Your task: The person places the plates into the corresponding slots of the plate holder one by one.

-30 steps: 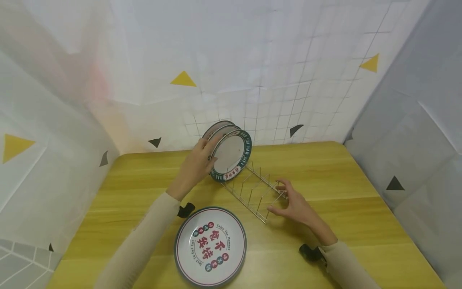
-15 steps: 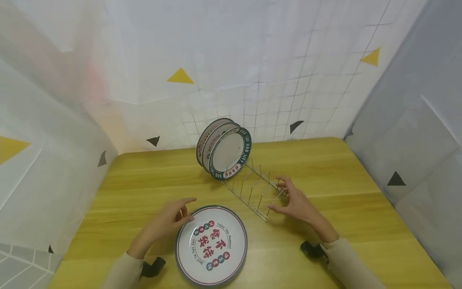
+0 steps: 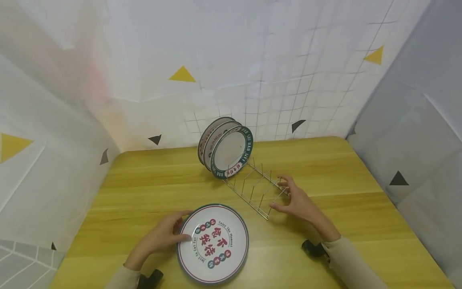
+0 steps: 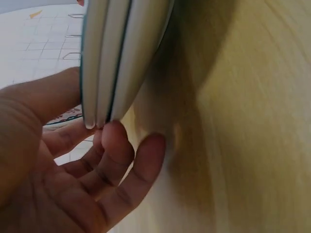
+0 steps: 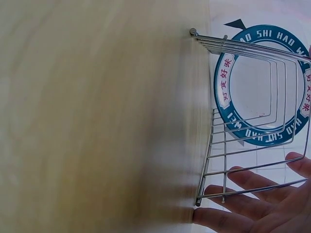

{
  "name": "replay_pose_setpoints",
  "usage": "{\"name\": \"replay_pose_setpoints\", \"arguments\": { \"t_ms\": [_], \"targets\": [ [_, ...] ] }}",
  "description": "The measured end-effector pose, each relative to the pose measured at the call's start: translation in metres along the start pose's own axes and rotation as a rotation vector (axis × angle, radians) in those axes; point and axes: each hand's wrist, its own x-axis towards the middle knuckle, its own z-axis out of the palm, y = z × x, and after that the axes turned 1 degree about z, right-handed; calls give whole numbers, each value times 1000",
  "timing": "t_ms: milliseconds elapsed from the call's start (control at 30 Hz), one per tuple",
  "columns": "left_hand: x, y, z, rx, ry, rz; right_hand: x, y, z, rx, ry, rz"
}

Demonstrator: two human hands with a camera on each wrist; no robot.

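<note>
Plate stack (image 3: 213, 245) on the counter (image 3: 317, 164), head view: left hand (image 3: 162, 235) grips its left rim, right hand (image 3: 301, 204) the wire rack (image 3: 245, 199) at one end. Left wrist: thumb (image 4: 53, 94) and fingers (image 4: 148, 158) straddle three rims. Right wrist: standing plate (image 5: 250, 87) beyond the rack.

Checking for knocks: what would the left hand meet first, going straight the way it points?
Probably the plate stack; the left hand has its thumb over the top plate and fingertips at the rims.

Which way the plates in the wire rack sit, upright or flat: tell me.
Upright, on edge: in the head view, three plates stand one behind another, rims rising above the wire rack.
</note>
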Motion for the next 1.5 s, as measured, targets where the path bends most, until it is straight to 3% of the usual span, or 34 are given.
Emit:
{"name": "replay_pose_setpoints", "arguments": {
  "t_ms": [200, 367, 600, 933, 1200, 1333, 1500],
  "targets": [
    [2, -9, -1, -85, -15, -62, 0, 0, 0, -1, 3, -3],
    [0, -15, -7, -162, -27, -54, 0, 1, 0, -2, 0, 4],
    [-3, -5, -18, -209, -19, -56, -1, 0, 0, -5, 1, 17],
    [-4, 0, -28, -259, -77, -54, -1, -1, 0, -8, 4, 9],
    [-3, 6, -32, -365, -145, -66, -1, -2, 0, -8, 8, 12],
    [-3, 10, -31, -346, -166, -51, -1, -1, 0, -8, 8, 16],
    [-1, 12, -28, -273, -146, -32, -1, -1, 0, -13, 8, 13]
  ]
}}
